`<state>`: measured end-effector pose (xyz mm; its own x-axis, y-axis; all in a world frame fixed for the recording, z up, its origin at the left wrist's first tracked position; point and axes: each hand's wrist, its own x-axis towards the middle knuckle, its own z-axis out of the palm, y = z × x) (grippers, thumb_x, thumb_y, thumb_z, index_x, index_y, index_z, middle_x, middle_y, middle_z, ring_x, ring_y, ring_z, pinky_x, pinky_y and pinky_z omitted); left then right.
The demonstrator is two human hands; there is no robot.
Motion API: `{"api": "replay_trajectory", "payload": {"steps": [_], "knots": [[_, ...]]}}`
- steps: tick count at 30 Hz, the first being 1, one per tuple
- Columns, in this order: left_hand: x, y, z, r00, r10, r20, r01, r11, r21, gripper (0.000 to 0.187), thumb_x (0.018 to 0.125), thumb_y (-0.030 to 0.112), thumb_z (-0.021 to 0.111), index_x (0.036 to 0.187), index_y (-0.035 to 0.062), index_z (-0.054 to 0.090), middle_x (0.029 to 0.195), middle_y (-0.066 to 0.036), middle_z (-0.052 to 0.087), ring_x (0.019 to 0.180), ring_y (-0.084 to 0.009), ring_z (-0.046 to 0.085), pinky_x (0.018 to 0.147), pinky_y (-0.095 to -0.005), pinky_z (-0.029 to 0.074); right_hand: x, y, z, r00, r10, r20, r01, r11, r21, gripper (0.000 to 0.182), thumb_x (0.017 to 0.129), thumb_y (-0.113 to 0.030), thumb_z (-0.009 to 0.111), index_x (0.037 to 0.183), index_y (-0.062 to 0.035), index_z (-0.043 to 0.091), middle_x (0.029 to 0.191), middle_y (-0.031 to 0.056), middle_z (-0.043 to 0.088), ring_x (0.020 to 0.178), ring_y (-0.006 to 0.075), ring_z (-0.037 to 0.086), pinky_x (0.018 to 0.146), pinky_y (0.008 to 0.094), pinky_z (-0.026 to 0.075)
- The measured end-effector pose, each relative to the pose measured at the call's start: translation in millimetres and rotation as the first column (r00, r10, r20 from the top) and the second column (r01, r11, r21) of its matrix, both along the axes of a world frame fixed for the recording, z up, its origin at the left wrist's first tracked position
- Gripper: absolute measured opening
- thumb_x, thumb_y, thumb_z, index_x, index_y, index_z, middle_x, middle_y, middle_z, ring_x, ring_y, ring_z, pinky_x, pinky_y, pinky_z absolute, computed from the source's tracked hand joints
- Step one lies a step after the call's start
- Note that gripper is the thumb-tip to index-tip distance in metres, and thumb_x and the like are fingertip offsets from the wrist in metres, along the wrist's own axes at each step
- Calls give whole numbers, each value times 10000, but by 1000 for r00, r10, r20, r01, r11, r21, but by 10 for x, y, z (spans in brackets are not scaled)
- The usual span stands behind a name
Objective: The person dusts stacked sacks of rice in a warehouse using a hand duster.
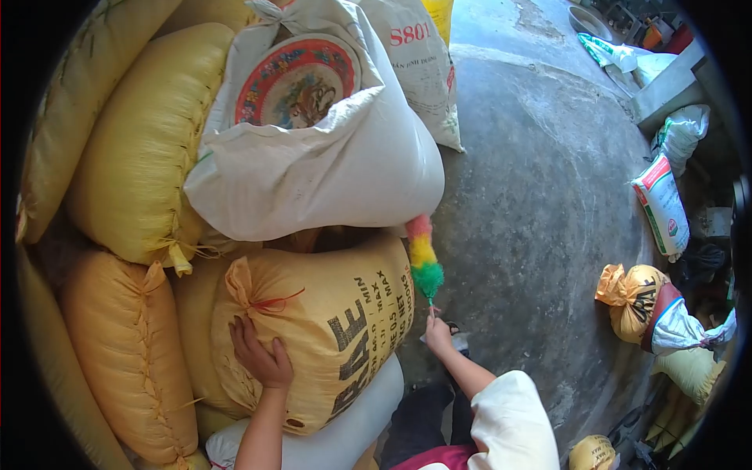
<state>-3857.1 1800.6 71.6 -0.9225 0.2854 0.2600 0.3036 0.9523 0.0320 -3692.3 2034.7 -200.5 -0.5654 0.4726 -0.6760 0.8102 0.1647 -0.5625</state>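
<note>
My left hand (pixel 262 354) lies with fingers spread on an orange woven sack (pixel 321 313), just below its neck, which is tied with red string. Black print runs down the sack's side. In my right hand (pixel 438 330) is the thin handle of a feather duster (pixel 424 258), its head banded pink, yellow and green. The pink tip is blurred and reaches the gap between the orange sack and a white sack (pixel 337 172) beyond it. A round plate or tray (pixel 301 82) with a red flowered rim sits in the white sack's open mouth.
Full yellow sacks (pixel 149 141) and another orange sack (pixel 129 352) are stacked at the left. Behind stands a white bag printed S801 (pixel 411 70). Grey concrete floor (pixel 533 196) stretches to the right, where a red-and-white bag (pixel 662 207) and a tied orange bag (pixel 636 301) lie.
</note>
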Motion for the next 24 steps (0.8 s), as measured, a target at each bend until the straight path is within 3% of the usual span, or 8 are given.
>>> {"api": "replay_trajectory", "payload": {"steps": [6, 8, 11, 14, 15, 17, 19, 24], "knots": [[-30, -13, -7, 999, -38, 10, 38, 999, -21, 570, 843, 309, 377, 1289, -36, 294, 1322, -235, 309, 1234, -416, 253, 977, -489, 202, 531, -485, 479, 961, 199, -194, -244, 937, -249, 353, 894, -354, 351, 898, -64, 552, 795, 229, 577, 786, 415, 548, 671, 481, 430], [-33, -8, -3, 999, -33, 21, 34, 999, -28, 570, 846, 313, 373, 1288, -39, 296, 1317, -239, 313, 1232, -417, 255, 983, -487, 201, 494, -679, 604, 867, 52, -495, -175, 963, -206, 345, 890, -362, 363, 990, -105, 572, 833, 222, 587, 811, 406, 553, 699, 466, 446], [-13, -21, -27, 999, -41, 17, 42, 999, -31, 567, 848, 315, 372, 1284, -41, 302, 1309, -246, 322, 1227, -424, 259, 990, -485, 201, 274, -623, 485, 905, 136, -403, -250, 937, -245, 355, 895, -358, 389, 904, -55, 575, 846, 224, 587, 829, 388, 564, 708, 426, 452], [-37, -10, -39, 999, -49, 9, 49, 998, -26, 558, 850, 307, 372, 1279, -44, 307, 1307, -246, 323, 1224, -425, 261, 994, -484, 200, 28, -240, 118, 974, 192, 119, -167, 967, -193, 507, 899, -467, 277, 894, -68, 589, 902, 195, 606, 878, 376, 565, 756, 436, 447], [-24, -17, -42, 999, -48, 7, 48, 999, -24, 552, 851, 302, 372, 1275, -46, 310, 1308, -246, 323, 1224, -424, 262, 996, -483, 200, 141, -122, -367, 929, 342, 140, -330, 938, -104, 647, 882, -551, 166, 1015, -82, 592, 951, 189, 608, 920, 366, 570, 773, 457, 448], [-7, -49, -72, 999, -49, 6, 49, 998, -31, 546, 853, 299, 372, 1272, -47, 314, 1308, -244, 324, 1224, -420, 264, 997, -481, 200, 1, 298, -527, 831, 113, 544, -119, 993, -24, 552, 923, -434, 208, 1047, -55, 590, 1002, 158, 608, 937, 309, 588, 767, 448, 453], [-42, -72, -81, 998, -55, 3, 55, 997, -52, 540, 855, 295, 372, 1268, -47, 317, 1308, -243, 325, 1224, -417, 265, 998, -479, 200, 6, 447, -779, 879, -76, 470, 30, 994, 104, 520, 917, -419, 260, 989, -36, 605, 988, 189, 604, 920, 326, 589, 773, 470, 442], [-22, -15, -63, 999, -45, 0, 45, 999, -22, 535, 868, 311, 364, 1266, -44, 322, 1307, -238, 330, 1223, -406, 273, 1001, -472, 200, 98, 330, -361, 981, 101, 167, -117, 989, 88, 474, 904, -433, 292, 960, -60, 579, 799, 241, 594, 788, 415, 567, 708, 478, 443]]}}
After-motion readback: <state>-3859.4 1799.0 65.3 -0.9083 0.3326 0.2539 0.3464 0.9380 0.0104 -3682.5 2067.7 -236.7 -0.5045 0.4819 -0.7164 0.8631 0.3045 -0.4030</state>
